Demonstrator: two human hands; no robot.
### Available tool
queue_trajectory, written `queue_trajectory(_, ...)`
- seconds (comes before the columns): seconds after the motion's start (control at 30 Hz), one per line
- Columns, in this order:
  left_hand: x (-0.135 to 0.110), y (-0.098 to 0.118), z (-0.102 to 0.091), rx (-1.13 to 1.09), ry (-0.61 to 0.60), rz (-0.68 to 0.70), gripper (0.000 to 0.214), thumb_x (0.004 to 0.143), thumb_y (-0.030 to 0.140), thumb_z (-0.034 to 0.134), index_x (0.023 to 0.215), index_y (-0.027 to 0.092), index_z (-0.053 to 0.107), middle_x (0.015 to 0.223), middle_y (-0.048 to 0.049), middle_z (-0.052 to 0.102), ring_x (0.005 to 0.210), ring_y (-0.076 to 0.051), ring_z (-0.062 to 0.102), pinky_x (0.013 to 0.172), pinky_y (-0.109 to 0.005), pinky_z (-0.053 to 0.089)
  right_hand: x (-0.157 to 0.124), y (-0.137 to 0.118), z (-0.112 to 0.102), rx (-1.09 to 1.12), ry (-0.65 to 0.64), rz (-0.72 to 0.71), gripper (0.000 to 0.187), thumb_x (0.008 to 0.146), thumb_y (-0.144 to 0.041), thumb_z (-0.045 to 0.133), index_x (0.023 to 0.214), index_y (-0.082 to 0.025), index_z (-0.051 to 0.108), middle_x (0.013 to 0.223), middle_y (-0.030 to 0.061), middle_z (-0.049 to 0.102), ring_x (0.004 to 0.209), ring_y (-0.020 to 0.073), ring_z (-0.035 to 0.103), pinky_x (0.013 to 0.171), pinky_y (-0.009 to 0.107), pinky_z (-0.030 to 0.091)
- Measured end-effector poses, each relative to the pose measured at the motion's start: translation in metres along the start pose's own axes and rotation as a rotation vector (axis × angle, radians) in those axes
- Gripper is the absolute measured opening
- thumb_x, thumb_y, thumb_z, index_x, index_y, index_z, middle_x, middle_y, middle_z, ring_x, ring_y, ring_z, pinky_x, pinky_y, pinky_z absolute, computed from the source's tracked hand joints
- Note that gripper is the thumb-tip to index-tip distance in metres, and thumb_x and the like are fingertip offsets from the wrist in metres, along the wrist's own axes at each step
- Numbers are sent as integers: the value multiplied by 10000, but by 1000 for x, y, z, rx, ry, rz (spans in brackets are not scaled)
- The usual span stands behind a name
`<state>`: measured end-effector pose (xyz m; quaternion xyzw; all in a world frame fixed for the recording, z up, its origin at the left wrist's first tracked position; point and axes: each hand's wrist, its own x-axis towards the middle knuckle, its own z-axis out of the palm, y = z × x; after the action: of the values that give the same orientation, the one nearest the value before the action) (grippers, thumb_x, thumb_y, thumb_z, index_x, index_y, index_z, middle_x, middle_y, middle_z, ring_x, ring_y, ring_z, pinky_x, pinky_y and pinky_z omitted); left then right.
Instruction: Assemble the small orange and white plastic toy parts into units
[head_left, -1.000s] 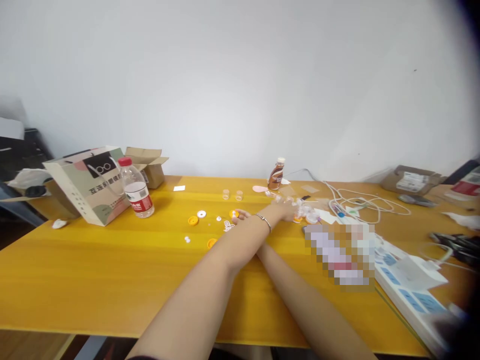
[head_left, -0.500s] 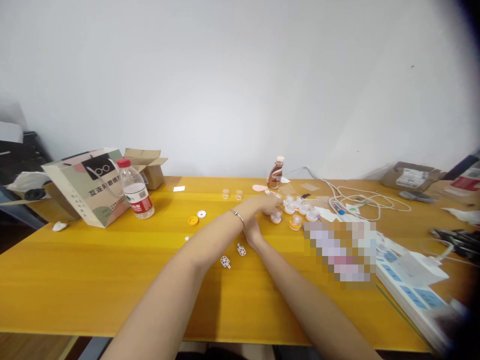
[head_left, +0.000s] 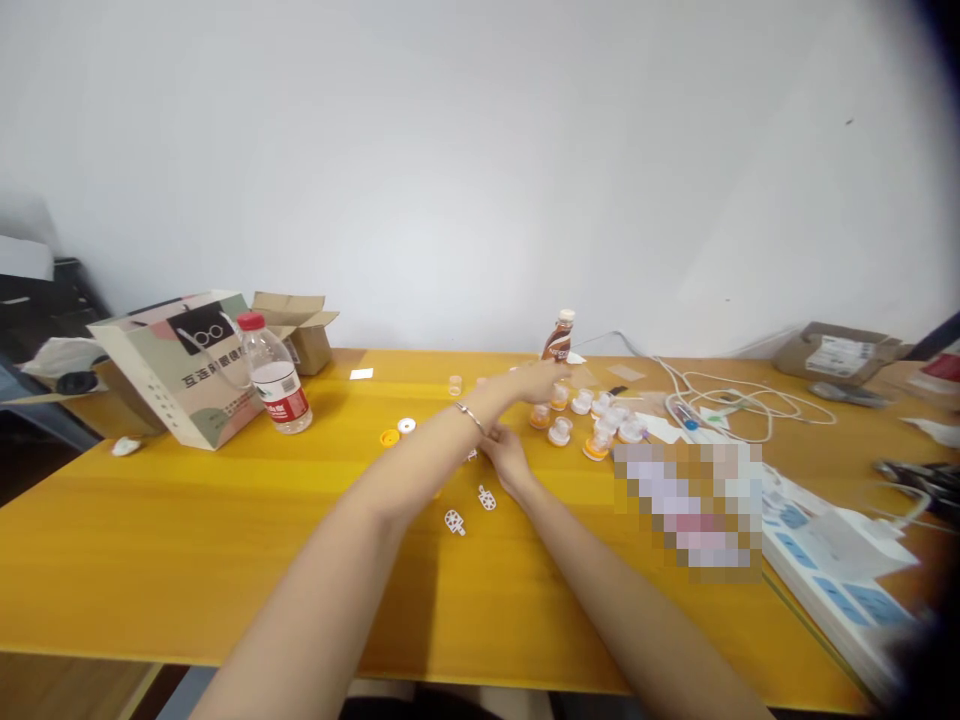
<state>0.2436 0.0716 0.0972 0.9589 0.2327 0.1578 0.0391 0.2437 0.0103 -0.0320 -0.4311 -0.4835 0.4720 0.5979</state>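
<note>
My two forearms cross over the yellow table (head_left: 225,520). My left hand (head_left: 541,380), a thin bracelet on its wrist, reaches far back with fingers stretched out beside the small brown bottle (head_left: 559,336) and a cluster of small clear cups (head_left: 600,425), some with orange bases. I see nothing held in it. My right hand (head_left: 507,460) rests low on the table under the left wrist, its fingertips hidden there. Two small white lattice pieces (head_left: 470,510) lie just in front of it. Orange and white caps (head_left: 397,432) lie to the left.
A water bottle with a red cap (head_left: 274,375), a printed paper bag (head_left: 176,365) and an open carton (head_left: 300,325) stand at the left. White cables (head_left: 739,405), a power strip (head_left: 832,560), a blurred-out patch and a parcel (head_left: 836,355) fill the right side.
My left hand has swept from the cup cluster back toward the brown bottle. My right hand drew nearer, away from the orange caps. The two white lattice pieces now lie nearer me.
</note>
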Motion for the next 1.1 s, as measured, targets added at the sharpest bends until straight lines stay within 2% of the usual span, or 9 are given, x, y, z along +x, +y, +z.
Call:
queue_trajectory(0.1, -44, -22, -38, 31, 17, 11, 456, 739, 30, 337, 1160, 165, 448, 1206, -58, 480, 1070, -146, 445, 910, -255, 330, 2, 2, 2, 45, 39, 42, 402, 534, -299, 667, 908, -187, 570, 710, -9, 625, 676, 135, 570, 669, 272, 421)
queue_trajectory(0.23, -127, -56, -71, 48, 2, -173, 353, 795, 144, 328, 1107, 163, 493, 1160, -54, 514, 1036, -152, 469, 893, -253, 337, 4, 3, 2, 41, 51, 82, 419, 500, -267, 683, 898, -193, 576, 709, -10, 628, 695, 134, 580, 699, 279, 421)
queue_trajectory(0.33, -185, -81, -69, 55, -203, -351, 270, 764, 229, 415, 967, 153, 577, 1014, -67, 590, 906, -181, 529, 796, -255, 378, 5, 3, 2, 53, 44, 96, 419, 492, -256, 693, 889, -195, 576, 686, -21, 620, 663, 124, 578, 686, 272, 426)
queue_trajectory(0.47, -230, -100, -46, -37, -237, -455, 287, 740, 306, 458, 955, 152, 569, 983, -74, 586, 848, -175, 535, 731, -234, 386, 2, 3, 4, 50, 21, 107, 417, 503, -247, 695, 899, -197, 573, 680, -25, 614, 649, 115, 576, 676, 264, 432)
queue_trajectory(0.6, -240, -102, -24, -100, -198, -510, 374, 650, 410, 564, 937, 171, 561, 946, -56, 579, 818, -175, 525, 716, -234, 385, -5, 1, 5, 22, 4, 101, 415, 516, -258, 693, 909, -198, 572, 685, -20, 615, 644, 119, 577, 667, 270, 440)
queue_trajectory(0.7, -237, -98, -18, -126, -187, -538, 301, 627, 360, 598, 852, 161, 577, 862, -50, 590, 793, -178, 528, 722, -257, 392, -11, -3, 6, -4, 0, 95, 410, 524, -265, 692, 910, -200, 571, 679, -21, 610, 639, 118, 576, 663, 271, 446)
queue_trajectory(0.87, -230, -78, -28, -625, 51, -457, 354, 736, 297, 526, 1069, 191, 471, 1065, -68, 538, 913, -143, 529, 761, -259, 427, -22, -14, 15, -27, -5, 32, 401, 531, -278, 695, 903, -202, 566, 689, -11, 605, 650, 120, 572, 681, 285, 462)
queue_trajectory(0.97, -227, -60, -36, -922, 26, -368, 332, 760, 270, 518, 1085, 214, 477, 1055, -59, 549, 906, -132, 541, 779, -277, 443, -28, -20, 23, -40, -18, -15, 384, 531, -294, 697, 880, -203, 566, 722, 5, 616, 664, 126, 575, 701, 300, 468)
queue_trajectory(1.1, -223, -44, -38, -1009, -25, -408, 312, 786, 259, 497, 1095, 218, 490, 966, -46, 580, 889, -129, 546, 798, -291, 447, -35, -24, 30, -49, -44, -56, 364, 542, -302, 697, 865, -200, 560, 760, 18, 625, 703, 130, 577, 741, 309, 464)
